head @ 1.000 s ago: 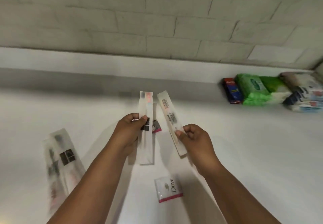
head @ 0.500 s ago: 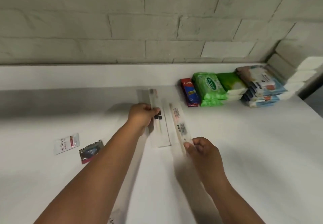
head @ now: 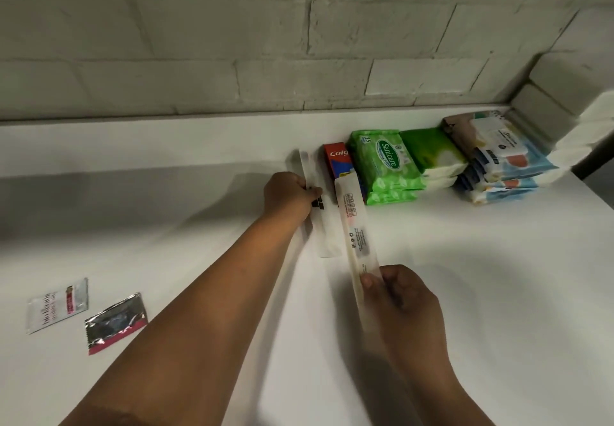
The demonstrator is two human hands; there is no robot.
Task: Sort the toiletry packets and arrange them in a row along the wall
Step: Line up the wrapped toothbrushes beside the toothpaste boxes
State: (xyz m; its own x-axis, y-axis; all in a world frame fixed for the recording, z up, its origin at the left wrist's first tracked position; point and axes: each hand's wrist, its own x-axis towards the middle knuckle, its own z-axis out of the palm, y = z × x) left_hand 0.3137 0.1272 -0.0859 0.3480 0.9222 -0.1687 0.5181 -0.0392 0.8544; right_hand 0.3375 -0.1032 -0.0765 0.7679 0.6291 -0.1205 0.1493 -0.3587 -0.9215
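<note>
My left hand (head: 289, 195) grips a long white packet with a black logo (head: 320, 213), its far end near the wall beside the red Colgate box (head: 336, 163). My right hand (head: 403, 296) pinches the near end of a second long white packet with printed text (head: 353, 223), which points toward the Colgate box. Right of that box along the wall lie green Sanicare wipe packs (head: 385, 163), a second green-and-white stack (head: 432, 156) and blue-and-white packs (head: 501, 159).
A white sachet with red print (head: 56, 304) and a silver foil sachet with a pink edge (head: 116, 322) lie on the white counter (head: 481, 276) at the left. A brick wall (head: 265, 43) runs behind, with a white ledge below it.
Both hands have carried the long packets forward and to the right, up to the row by the wall. The view has swung right, and the Dove sachet has left it.
</note>
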